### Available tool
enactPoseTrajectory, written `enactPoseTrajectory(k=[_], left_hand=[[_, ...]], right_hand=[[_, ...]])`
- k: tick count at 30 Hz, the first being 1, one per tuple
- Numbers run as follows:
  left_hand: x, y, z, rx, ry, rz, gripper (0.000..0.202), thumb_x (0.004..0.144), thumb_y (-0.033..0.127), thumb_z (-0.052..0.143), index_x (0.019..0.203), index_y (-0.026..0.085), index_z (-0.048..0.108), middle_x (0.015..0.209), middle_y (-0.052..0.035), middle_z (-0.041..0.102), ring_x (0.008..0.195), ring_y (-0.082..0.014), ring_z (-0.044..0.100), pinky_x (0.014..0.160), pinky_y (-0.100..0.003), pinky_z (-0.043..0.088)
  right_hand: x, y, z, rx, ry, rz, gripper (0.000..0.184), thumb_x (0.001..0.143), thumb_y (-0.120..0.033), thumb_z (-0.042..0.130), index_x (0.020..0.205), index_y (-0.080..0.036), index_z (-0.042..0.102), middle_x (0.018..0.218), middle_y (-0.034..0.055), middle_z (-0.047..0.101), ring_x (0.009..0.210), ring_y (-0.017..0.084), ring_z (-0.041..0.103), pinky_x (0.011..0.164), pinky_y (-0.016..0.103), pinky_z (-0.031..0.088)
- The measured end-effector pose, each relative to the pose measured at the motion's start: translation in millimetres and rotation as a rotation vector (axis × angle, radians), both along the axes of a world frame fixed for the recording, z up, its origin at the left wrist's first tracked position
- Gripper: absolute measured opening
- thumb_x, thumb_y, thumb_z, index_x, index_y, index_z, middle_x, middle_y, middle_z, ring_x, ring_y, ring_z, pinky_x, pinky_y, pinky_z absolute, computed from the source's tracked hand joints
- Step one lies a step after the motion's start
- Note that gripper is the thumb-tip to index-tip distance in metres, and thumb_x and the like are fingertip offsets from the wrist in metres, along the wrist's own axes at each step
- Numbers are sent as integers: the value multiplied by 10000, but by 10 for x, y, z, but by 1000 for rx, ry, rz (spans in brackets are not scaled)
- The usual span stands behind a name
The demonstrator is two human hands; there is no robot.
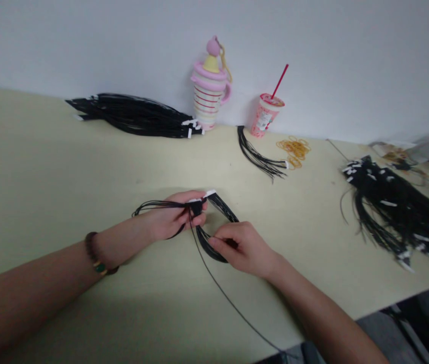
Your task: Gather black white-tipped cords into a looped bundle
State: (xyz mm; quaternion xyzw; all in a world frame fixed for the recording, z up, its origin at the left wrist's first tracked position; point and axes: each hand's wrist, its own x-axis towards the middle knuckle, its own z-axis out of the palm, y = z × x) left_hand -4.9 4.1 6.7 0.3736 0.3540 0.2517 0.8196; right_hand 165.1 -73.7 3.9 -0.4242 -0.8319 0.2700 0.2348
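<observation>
The loose wire (229, 299) exits at the near edge. The cable pile (396, 207) is cropped at the right edge.

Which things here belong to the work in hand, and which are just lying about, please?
In hand: black cord bundle, left hand, right hand.
Lying about: pink mug, straw cup, rubber bands, far cord pile, right cord pile.

A pale table (47, 167) is carrying a long cable bundle (134, 116), a striped mug (209, 96), a drink cup (265, 117), a thin cable bunch (258, 156), rubber bands (294, 149) and a cable heap (392, 207) lying at the right.
</observation>
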Motion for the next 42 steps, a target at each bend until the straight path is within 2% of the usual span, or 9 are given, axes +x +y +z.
enactPoseTrajectory(k=[4, 7, 14, 16, 20, 27, 30, 36, 42], left_hand=[[-1, 12, -19, 21, 7, -8, 184, 796, 276, 430, 665, 154, 470, 493, 38, 425, 423, -53, 420, 378, -147, 285], [-10, 1, -28, 48, 11, -19, 195, 793, 306, 453, 672, 154, 475, 518, 31, 438, 440, -55, 426, 400, -149, 320], [-9, 8, -104, 85, 61, -65, 288, 815, 401, 443, 673, 156, 500, 486, 30, 440, 413, -45, 404, 343, -129, 244], [-8, 12, -101, 103, 66, -67, 273, 821, 378, 432, 679, 157, 504, 474, 29, 454, 397, -40, 399, 340, -125, 234], [-5, 6, -55, 197, 170, -195, 352, 830, 422, 398, 656, 140, 516, 471, -7, 528, 322, -21, 312, 301, -137, 150], [12, -6, -8, 188, 224, -221, 395, 837, 440, 371, 604, 143, 486, 426, -4, 514, 286, -14, 276, 287, -139, 135], [14, -22, -7, 186, 220, -191, 364, 832, 433, 385, 639, 145, 493, 431, 2, 515, 290, -13, 277, 291, -132, 135], [38, -60, 17, 215, 202, -155, 348, 842, 411, 374, 672, 138, 506, 454, -5, 534, 310, -17, 317, 309, -122, 158], [41, -44, 8, 207, 185, -167, 377, 839, 422, 373, 612, 143, 487, 429, 3, 501, 321, -26, 312, 307, -137, 147]], right_hand=[[-22, -34, -44, 177, 44, -113, 142, 777, -282, 533, 834, -151, 533, 729, -10, 517, 616, 44, 447, 563, 167, 360], [-52, -70, -50, 322, 21, 8, 271, 794, -273, 517, 1052, -195, 545, 871, 24, 533, 714, 64, 487, 622, 184, 401], [-67, -135, 96, 365, 62, 225, 169, 809, -216, 521, 925, -189, 640, 777, 9, 585, 703, 76, 511, 625, 214, 415], [44, -103, 200, 227, 271, 75, 210, 808, -189, 526, 993, -179, 625, 779, 18, 594, 682, 59, 523, 594, 186, 423], [443, 101, 372, 163, 922, -529, 162, 835, -237, 488, 822, -184, 641, 734, -2, 574, 542, 8, 454, 456, 130, 342], [982, 450, 284, -118, 1361, -950, 196, 688, -285, 641, 799, -133, 584, 609, -63, 468, 477, -21, 428, 404, 82, 323], [850, 436, 248, -194, 1323, -941, 233, 687, -302, 640, 820, -120, 585, 606, -55, 503, 462, -22, 440, 407, 80, 344], [141, 117, 235, -429, 814, -558, 271, 730, -357, 593, 882, -134, 564, 461, -75, 471, 323, 7, 367, 322, 119, 278], [-105, -27, 43, -101, 249, -467, 174, 775, -285, 505, 719, -126, 549, 543, -25, 520, 446, 10, 409, 419, 117, 300]])
